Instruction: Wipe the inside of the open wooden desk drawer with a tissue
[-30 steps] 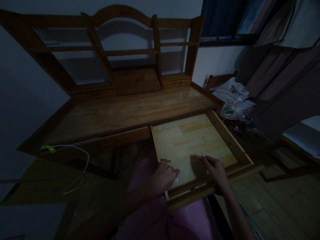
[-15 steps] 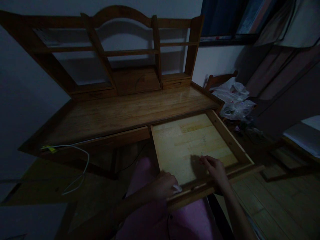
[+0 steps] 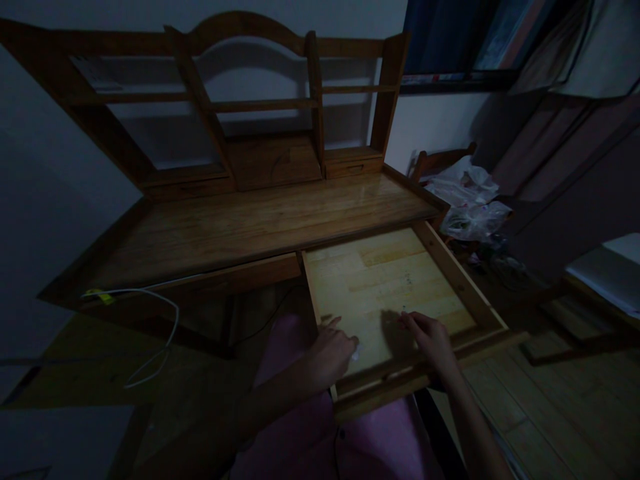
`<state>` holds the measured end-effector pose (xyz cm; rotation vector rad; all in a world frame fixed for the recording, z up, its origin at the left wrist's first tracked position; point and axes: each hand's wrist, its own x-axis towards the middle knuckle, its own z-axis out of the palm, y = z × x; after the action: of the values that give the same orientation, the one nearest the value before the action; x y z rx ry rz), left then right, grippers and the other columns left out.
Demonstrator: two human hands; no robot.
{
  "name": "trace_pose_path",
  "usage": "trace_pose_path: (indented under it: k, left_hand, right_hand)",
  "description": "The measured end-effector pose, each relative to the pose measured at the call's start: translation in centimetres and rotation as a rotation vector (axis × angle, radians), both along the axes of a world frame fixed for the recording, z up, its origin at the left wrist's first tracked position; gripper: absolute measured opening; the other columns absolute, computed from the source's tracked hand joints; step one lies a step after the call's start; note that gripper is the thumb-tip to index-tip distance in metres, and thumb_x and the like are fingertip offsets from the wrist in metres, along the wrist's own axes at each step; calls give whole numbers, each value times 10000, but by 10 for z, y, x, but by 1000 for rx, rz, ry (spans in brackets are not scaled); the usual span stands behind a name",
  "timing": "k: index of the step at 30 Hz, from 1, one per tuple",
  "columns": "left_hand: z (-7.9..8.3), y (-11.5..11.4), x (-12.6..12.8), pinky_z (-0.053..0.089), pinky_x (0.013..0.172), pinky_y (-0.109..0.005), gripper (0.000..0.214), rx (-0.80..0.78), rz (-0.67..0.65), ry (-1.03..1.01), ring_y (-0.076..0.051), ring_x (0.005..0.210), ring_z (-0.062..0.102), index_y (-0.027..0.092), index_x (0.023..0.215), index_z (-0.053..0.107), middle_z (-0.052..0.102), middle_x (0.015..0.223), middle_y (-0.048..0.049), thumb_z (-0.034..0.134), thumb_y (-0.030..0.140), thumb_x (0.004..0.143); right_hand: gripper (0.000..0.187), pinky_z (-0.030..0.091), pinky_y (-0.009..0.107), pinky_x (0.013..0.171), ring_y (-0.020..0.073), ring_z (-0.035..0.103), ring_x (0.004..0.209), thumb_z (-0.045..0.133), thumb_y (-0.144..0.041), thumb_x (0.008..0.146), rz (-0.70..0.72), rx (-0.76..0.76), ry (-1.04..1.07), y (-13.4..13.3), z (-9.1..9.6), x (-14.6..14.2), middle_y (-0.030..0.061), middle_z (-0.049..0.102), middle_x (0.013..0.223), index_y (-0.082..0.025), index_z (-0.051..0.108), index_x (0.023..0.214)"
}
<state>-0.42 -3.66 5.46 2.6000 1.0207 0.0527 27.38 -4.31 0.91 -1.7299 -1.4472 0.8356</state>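
A wooden drawer [image 3: 390,287] is pulled out of the desk above my lap. Over its left front corner is my left hand [image 3: 333,353], index finger stretched forward. A crumpled white scrap, perhaps tissue [image 3: 356,352], shows by the thumb, and the other fingers are curled around it. My right hand [image 3: 426,337] hovers over the right front part of the drawer, thumb and fingertips pinched together. Whatever those fingertips hold, if anything, is too small to see. Small dark marks [image 3: 409,280] lie on the pale drawer bottom.
Behind the drawer stretches the wooden desktop [image 3: 280,220] with a shelf unit [image 3: 245,107] on it. A white cable [image 3: 175,313] hangs off the left side. Plastic bags [image 3: 470,193] sit on a chair at the right. Another piece of furniture [image 3: 600,280] stands at the far right.
My left hand has moved forward and up from the drawer's front left edge to over its inside, carrying the white scrap. Its index finger has stretched out. My right hand has stayed put.
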Motion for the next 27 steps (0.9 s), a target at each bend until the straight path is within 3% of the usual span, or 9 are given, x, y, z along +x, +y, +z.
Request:
trace_pose_path:
  k: [3,5,9,11,13,17,19,22,27]
  left_hand:
    - [-20,-15,2,374,1123,-464,137,-73,-136,79,-218,870,723,193,846,731,755,791,-53,629,110,808]
    - [-22,-18,3,461,1010,-422,106,-140,-149,107,-234,862,722,198,789,736,753,765,-61,653,133,790]
    - [0,-11,5,486,696,-288,144,-317,-59,59,-220,800,717,187,818,756,759,786,-73,615,160,821]
    - [15,-5,4,458,634,-254,187,-415,11,-27,-186,751,705,183,871,761,757,795,-60,574,196,876]
    - [29,2,2,477,675,-251,232,-408,96,-111,-178,800,703,191,945,755,761,851,-50,533,162,885]
    - [51,14,-4,499,910,-321,458,-148,252,-144,-213,1043,668,190,1140,704,741,1073,-81,467,5,794]
    - [55,18,-7,490,966,-348,497,-72,269,-112,-226,1100,649,175,1194,685,728,1126,-103,453,-13,796]
    - [49,20,-10,459,1037,-373,529,-25,197,-45,-234,1154,634,163,1243,667,734,1130,-110,457,-32,799]
    - [17,14,-15,321,1180,-432,469,30,45,56,-196,1061,685,208,1193,673,763,1020,-59,503,-23,821]
  right_hand:
    - [473,453,326,722,270,692,825,479,-589,945,-3,5,-3,0,2,0,61,752,819,-201,720,822]
    - [468,457,329,727,273,692,825,481,-586,943,-4,5,-4,0,2,-1,64,751,813,-203,717,811]
    - [461,476,337,766,277,697,849,496,-589,935,-11,1,7,0,2,-1,67,763,844,-210,737,835]
    - [459,479,339,777,279,700,861,502,-593,933,-13,-5,11,0,1,0,68,767,856,-212,744,848]
    - [457,480,340,773,282,701,865,507,-594,929,-11,-10,21,1,0,0,69,769,859,-212,746,853]
    - [463,478,340,766,282,703,857,507,-597,925,-15,-12,29,1,-4,1,69,768,852,-207,742,843]
    - [468,477,337,760,278,702,844,502,-601,927,-13,-6,22,2,-5,2,65,764,838,-206,736,834]
    - [469,478,332,756,274,699,832,502,-604,929,-12,-2,17,2,-6,2,61,761,833,-207,734,837]
    - [471,478,325,751,271,696,837,496,-599,935,-13,-9,22,0,-1,0,64,761,836,-205,732,832]
